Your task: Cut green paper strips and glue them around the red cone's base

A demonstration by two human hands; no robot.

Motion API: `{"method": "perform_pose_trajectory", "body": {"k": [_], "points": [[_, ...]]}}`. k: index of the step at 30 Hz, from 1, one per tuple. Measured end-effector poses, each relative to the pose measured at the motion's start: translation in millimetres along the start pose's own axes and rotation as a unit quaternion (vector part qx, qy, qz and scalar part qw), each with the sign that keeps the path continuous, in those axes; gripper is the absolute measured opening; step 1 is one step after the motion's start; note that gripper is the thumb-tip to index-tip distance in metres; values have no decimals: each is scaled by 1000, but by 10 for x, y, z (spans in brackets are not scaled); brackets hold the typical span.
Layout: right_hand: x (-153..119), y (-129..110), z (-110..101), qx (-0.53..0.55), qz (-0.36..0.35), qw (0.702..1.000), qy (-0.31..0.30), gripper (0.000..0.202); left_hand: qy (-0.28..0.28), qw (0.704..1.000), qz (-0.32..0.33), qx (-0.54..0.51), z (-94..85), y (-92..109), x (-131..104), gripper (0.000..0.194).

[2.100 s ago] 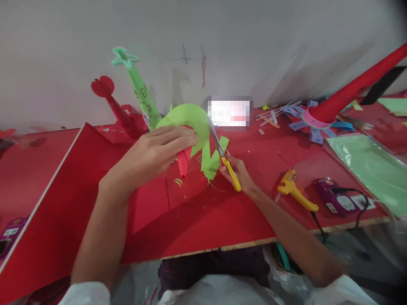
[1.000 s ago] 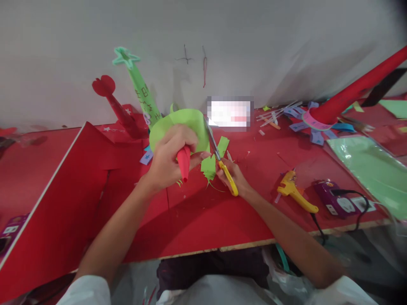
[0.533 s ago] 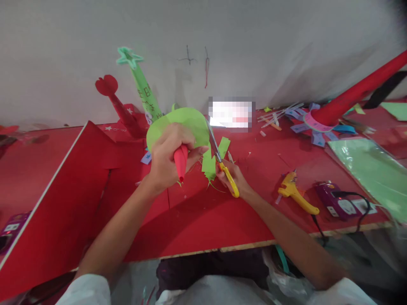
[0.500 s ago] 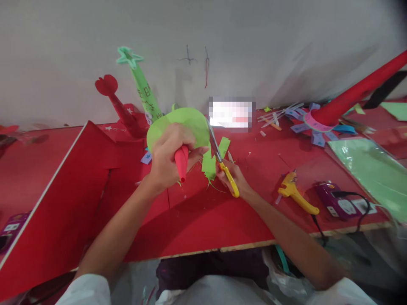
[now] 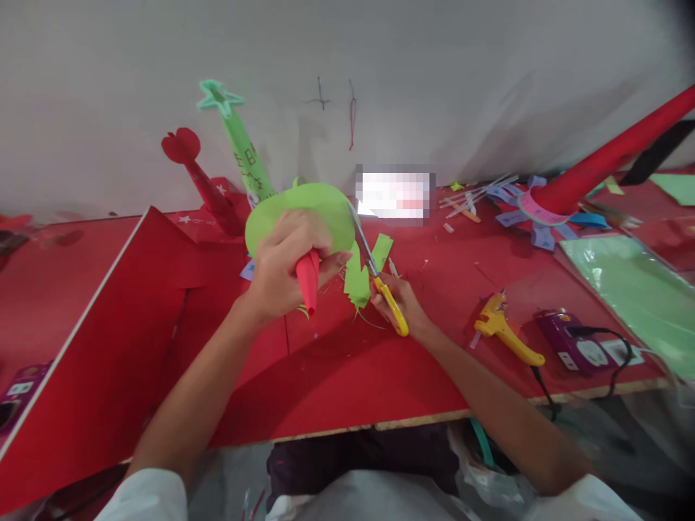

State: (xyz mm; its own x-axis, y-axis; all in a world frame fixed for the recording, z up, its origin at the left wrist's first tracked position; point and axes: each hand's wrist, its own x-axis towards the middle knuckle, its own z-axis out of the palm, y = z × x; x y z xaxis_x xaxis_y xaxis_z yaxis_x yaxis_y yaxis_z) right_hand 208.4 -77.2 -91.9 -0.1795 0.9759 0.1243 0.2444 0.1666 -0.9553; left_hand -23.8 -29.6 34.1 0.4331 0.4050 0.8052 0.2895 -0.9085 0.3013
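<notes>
The red table (image 5: 380,383) spans the scene. At right, a clear sleeve (image 5: 574,250) holds green paper (image 5: 635,297). Left of centre, the green disc (image 5: 331,206) lies behind the left hand (image 5: 287,260), which is wrapped around a red cone (image 5: 308,284). The right hand (image 5: 399,298) grips scissors (image 5: 392,307), blades at the disc's right edge.

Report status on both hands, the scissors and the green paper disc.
Left hand gripping red paper cone, green paper disc behind it. Right hand holding yellow-handled scissors, blades at disc's edge. Green paper scraps lying nearby.
</notes>
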Motion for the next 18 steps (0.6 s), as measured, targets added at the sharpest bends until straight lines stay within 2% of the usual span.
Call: {"method": "perform_pose_trajectory", "body": {"k": [3, 7, 12, 18], "points": [[-1, -13, -4, 7, -7, 1000, -3, 59, -15, 1000, 7, 1, -40, -33, 11, 30], [7, -11, 41, 43, -8, 998, -37, 53, -43, 998, 37, -2, -86, -51, 46, 29], [35, 38, 121, 61, -15, 998, -21, 49, -84, 996, 32, -14, -96, -3, 77, 29], [-15, -16, 45, 41, -7, 998, -41, 53, -93, 995, 36, -10, -111, -42, 76, 27]]}}
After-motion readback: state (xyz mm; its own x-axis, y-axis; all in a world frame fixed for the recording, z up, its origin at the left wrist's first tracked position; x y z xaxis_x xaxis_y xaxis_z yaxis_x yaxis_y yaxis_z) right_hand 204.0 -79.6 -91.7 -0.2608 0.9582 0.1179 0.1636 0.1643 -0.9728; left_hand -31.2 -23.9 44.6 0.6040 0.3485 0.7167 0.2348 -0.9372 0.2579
